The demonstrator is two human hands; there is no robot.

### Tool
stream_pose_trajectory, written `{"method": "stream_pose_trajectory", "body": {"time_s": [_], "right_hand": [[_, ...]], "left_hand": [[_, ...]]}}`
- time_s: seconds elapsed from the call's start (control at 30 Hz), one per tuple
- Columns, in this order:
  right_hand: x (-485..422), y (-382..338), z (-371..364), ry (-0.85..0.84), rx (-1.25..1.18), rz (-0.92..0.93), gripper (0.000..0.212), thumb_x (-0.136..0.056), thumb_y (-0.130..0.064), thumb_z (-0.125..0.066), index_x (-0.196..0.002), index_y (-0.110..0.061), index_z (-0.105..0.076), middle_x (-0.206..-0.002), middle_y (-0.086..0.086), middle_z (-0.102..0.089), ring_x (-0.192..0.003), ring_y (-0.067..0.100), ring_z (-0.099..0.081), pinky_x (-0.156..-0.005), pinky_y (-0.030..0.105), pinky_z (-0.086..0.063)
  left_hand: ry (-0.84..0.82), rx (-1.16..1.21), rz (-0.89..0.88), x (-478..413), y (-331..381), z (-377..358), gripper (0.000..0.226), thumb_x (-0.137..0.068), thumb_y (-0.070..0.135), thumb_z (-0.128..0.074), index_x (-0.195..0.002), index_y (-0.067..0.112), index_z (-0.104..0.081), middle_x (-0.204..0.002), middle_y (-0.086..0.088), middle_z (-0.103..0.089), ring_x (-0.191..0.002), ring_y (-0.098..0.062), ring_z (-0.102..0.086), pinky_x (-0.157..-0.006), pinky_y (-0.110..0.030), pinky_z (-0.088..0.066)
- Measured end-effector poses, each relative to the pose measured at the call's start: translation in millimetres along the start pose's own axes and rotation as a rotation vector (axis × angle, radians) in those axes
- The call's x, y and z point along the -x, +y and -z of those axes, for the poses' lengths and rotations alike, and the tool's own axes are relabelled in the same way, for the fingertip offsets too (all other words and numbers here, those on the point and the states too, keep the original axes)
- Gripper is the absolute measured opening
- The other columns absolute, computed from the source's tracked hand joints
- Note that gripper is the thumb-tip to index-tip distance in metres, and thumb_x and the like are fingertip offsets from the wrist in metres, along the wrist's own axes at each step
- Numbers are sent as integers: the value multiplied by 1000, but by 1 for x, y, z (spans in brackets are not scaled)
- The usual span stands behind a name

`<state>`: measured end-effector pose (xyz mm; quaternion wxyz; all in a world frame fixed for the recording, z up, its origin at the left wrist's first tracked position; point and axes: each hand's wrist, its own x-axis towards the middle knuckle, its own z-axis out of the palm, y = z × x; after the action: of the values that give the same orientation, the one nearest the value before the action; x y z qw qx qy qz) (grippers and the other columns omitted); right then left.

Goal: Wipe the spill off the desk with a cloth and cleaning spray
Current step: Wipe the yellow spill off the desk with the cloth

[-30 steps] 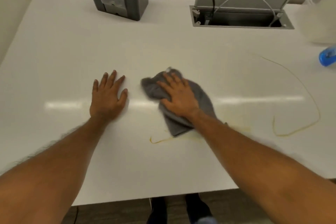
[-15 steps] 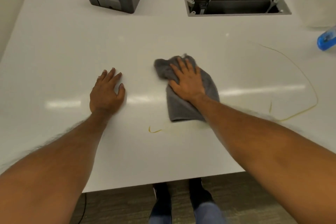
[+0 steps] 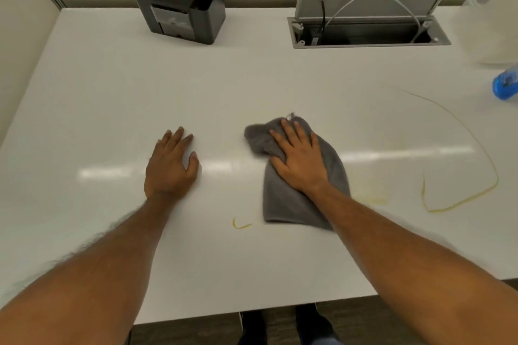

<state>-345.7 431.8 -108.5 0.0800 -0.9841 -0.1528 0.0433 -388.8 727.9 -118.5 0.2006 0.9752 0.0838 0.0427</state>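
The right hand (image 3: 301,161) presses flat, fingers spread, on the grey cloth (image 3: 291,202) mid-table (image 3: 112,92); the left hand (image 3: 171,168) rests open left of the cloth. Yellow spill remains: a small curl (image 3: 241,225) just left of the cloth and a long loop (image 3: 473,196) to its right, perhaps a faint smear between.

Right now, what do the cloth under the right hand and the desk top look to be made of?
The cloth: soft grey fabric, probably microfibre or fleece; matte, bunched into folds near the fingers. The desk: a hard, smooth white top, likely laminate; semi-gloss, since it mirrors ceiling lights as bright streaks and the yellow spill sits on the surface.
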Motion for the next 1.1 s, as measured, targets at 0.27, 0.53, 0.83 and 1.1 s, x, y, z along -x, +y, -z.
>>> {"method": "stream_pose_trajectory", "body": {"time_s": [0.27,0.53,0.83,1.1], "right_hand": [[57,-76,-21,-58,-58,427,68,-87,-46,-47,-152,-32,-31,-166,-5,-16,-154,21,-7,-122,46,-8],[2,24,6,-13,-1,52,67,-88,-50,-31,-152,-31,-32,-164,-2,-20,-152,24,-14,-118,56,-21],[79,-45,-17,-83,-40,471,68,-90,-49,-45,-154,-36,-26,-166,-6,-12,-154,21,-4,-123,47,-5],[40,-28,-7,-60,-12,103,66,-90,-48,-38,-153,-31,-30,-165,-2,-16,-153,25,-8,-120,56,-15]], "left_hand": [[21,18,-21,1,3,6,52,-92,36,-37,-139,25,-54,-154,7,-41,-146,-15,-31,-117,-38,-29],[54,22,12,-4,5,6,46,-92,37,-41,-133,29,-58,-150,11,-46,-143,-12,-35,-111,-36,-36],[29,39,19,-5,1,7,50,-94,39,-31,-136,29,-56,-152,12,-44,-145,-11,-31,-111,-33,-33],[28,52,41,-2,5,8,46,-95,39,-34,-135,30,-57,-151,13,-44,-145,-11,-32,-111,-32,-31]]}}
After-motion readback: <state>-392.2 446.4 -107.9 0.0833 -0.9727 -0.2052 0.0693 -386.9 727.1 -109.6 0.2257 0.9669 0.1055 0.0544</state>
